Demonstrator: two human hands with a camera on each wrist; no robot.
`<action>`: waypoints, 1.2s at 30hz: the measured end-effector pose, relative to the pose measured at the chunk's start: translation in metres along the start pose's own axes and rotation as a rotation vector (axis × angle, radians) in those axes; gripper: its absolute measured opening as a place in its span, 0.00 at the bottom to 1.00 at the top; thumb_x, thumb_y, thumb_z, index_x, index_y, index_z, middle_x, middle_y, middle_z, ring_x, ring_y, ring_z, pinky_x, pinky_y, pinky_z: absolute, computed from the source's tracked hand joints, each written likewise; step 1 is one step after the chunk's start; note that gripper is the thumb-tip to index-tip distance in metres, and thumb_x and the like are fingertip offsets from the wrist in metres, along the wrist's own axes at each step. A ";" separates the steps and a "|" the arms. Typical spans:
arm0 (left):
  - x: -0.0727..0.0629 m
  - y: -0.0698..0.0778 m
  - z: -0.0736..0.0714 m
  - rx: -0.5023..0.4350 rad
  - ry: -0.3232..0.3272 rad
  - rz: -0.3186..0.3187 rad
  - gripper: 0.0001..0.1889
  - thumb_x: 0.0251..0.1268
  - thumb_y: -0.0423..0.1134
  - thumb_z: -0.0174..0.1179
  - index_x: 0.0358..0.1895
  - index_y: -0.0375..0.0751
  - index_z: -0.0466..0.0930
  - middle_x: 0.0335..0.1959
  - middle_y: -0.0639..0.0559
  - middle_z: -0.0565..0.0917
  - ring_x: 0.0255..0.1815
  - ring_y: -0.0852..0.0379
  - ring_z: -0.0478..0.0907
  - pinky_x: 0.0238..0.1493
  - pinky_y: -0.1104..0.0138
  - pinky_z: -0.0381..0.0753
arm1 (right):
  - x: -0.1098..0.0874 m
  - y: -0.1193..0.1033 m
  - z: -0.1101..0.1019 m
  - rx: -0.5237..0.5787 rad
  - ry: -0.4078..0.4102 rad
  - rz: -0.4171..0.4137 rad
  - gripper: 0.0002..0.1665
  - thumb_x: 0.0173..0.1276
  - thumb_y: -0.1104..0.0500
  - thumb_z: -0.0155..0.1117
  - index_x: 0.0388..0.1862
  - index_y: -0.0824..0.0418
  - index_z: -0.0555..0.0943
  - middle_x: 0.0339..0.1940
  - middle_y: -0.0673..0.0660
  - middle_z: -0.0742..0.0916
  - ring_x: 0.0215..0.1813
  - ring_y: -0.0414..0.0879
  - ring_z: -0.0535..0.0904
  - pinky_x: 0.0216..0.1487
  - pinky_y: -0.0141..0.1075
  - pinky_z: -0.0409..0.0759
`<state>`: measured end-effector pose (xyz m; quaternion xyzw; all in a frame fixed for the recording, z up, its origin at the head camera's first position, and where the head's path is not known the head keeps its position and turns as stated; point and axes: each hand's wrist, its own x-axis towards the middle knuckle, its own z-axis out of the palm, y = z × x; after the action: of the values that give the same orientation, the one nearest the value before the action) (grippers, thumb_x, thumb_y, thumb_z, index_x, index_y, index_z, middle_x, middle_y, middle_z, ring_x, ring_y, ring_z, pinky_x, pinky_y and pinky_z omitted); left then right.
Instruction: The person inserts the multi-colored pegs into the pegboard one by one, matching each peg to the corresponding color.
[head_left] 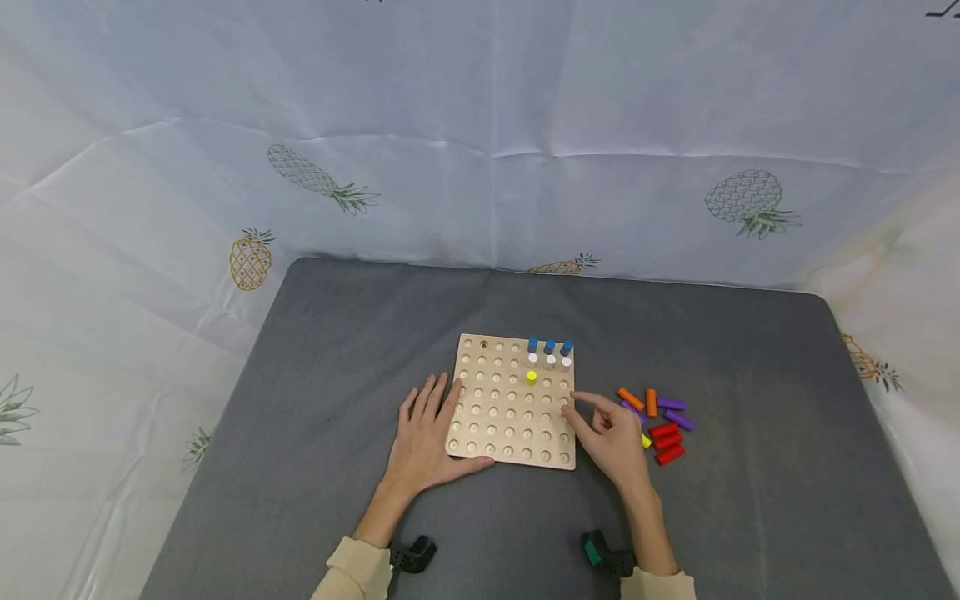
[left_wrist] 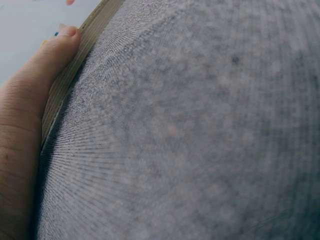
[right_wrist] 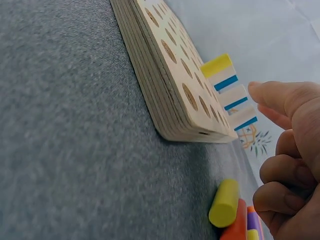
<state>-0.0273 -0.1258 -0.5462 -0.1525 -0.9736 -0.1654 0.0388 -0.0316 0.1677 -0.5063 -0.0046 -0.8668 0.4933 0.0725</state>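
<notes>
A square wooden pegboard [head_left: 510, 403] with rows of round holes lies on the grey cloth. At its back right corner stand three blue pegs [head_left: 550, 347], three white pegs [head_left: 551, 362] in front of them, and one yellow peg [head_left: 532, 377]. My left hand [head_left: 425, 442] lies spread at the board's left edge, its thumb along the front edge. Over the right edge hovers my right hand [head_left: 612, 435], index finger and thumb stretched toward the board and the other fingers curled. No peg shows between those fingertips in the head or right wrist view.
Loose pegs lie right of the board: orange pegs [head_left: 651, 402], purple pegs [head_left: 678, 419], red pegs [head_left: 667, 442] and a yellow peg [right_wrist: 224, 204] partly behind the right hand in the head view. A white curtain [head_left: 465, 208] with printed pineapples borders the table.
</notes>
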 end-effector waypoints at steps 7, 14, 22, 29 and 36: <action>0.000 0.000 0.000 0.003 0.004 0.001 0.68 0.38 0.83 0.64 0.83 0.49 0.53 0.82 0.43 0.61 0.83 0.43 0.57 0.79 0.43 0.55 | -0.012 0.000 -0.008 -0.044 0.057 0.032 0.13 0.59 0.62 0.79 0.43 0.62 0.90 0.13 0.44 0.61 0.16 0.28 0.49 0.16 0.26 0.52; 0.000 0.000 0.000 0.009 0.007 0.001 0.68 0.37 0.83 0.65 0.83 0.50 0.53 0.82 0.43 0.62 0.83 0.43 0.58 0.79 0.44 0.55 | -0.024 0.005 -0.012 -0.045 0.091 0.097 0.13 0.57 0.61 0.81 0.42 0.62 0.90 0.11 0.43 0.60 0.15 0.27 0.49 0.16 0.24 0.49; 0.000 0.000 -0.001 0.007 0.004 -0.002 0.68 0.37 0.83 0.64 0.83 0.50 0.52 0.82 0.43 0.61 0.83 0.43 0.58 0.79 0.44 0.55 | -0.031 0.009 -0.015 -0.134 0.147 0.138 0.13 0.55 0.61 0.82 0.40 0.62 0.91 0.11 0.43 0.59 0.15 0.29 0.48 0.17 0.25 0.48; 0.000 0.000 -0.002 0.004 -0.006 -0.008 0.68 0.37 0.82 0.66 0.83 0.50 0.52 0.82 0.43 0.61 0.83 0.43 0.57 0.80 0.44 0.54 | -0.034 0.008 -0.018 -0.225 0.170 0.167 0.13 0.55 0.59 0.83 0.37 0.63 0.91 0.10 0.43 0.62 0.14 0.32 0.51 0.16 0.27 0.49; 0.000 0.001 -0.002 -0.004 -0.007 -0.008 0.68 0.37 0.82 0.65 0.83 0.49 0.53 0.82 0.42 0.61 0.83 0.43 0.57 0.80 0.44 0.54 | -0.034 0.008 -0.019 -0.246 0.119 0.206 0.13 0.55 0.58 0.82 0.38 0.62 0.92 0.09 0.43 0.62 0.13 0.31 0.50 0.16 0.26 0.48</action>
<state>-0.0271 -0.1259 -0.5443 -0.1494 -0.9740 -0.1671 0.0344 0.0044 0.1856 -0.5080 -0.1317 -0.9098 0.3870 0.0717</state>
